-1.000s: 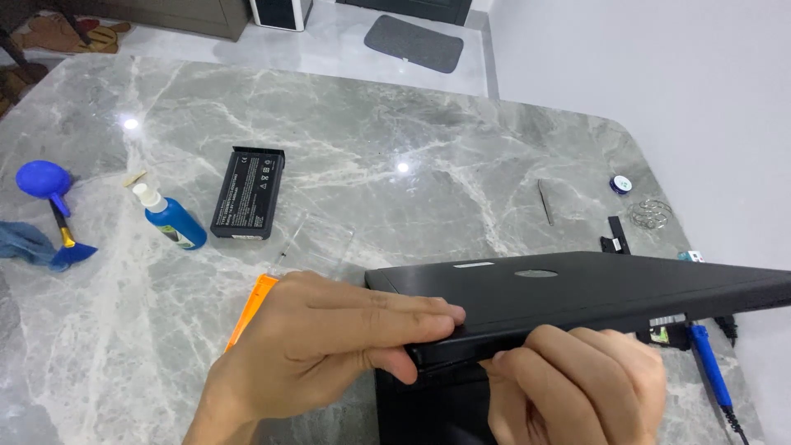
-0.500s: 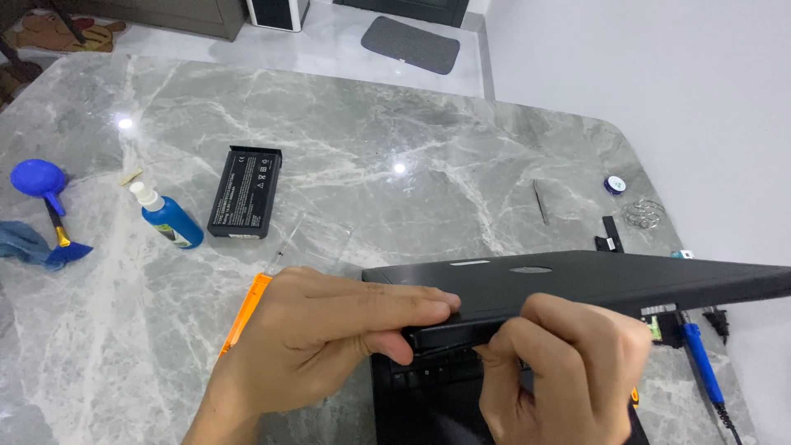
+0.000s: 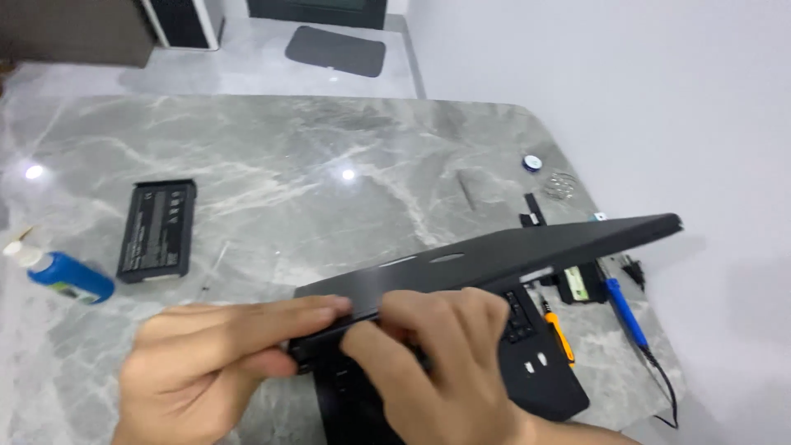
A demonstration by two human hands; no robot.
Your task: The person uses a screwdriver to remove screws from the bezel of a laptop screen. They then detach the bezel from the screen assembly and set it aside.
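- Laptop (image 3: 494, 255), black, low centre of view; lid raised a little off the keyboard base (image 3: 527, 363), front edge toward the camera.
- Long axis of the lid: from about 8 o'clock near the hands out to 2 o'clock, far corner hanging past the worktop (image 3: 329, 165) edge.
- Left hand (image 3: 206, 363) at 7 o'clock of the laptop; grip closed on the near-left lid corner, fingers flat on top, thumb tucked under.
- Right hand (image 3: 437, 363) just beside it at 6 o'clock; grip pinched shut on the same front edge, fingertips curled into the gap between lid and base.
- Both hands touching the lid and nearly touching each other; neither clearly nearer, most of the lid stretching off toward 2 o'clock from both grips.
- Worktop: grey marble look, glossy, two lamp reflections.
- At 9–10 o'clock, well apart from the hands: black battery pack (image 3: 156, 227) lying flat; blue bottle (image 3: 66, 276) on its side near the left edge.
- At 3 o'clock, near the base: orange-handled tool (image 3: 560, 334), blue-handled tool (image 3: 622, 301) with a cord, small dark parts beside them.
- Room: pale wall on the right, light floor beyond with a dark mat (image 3: 338, 51) at 12 o'clock.
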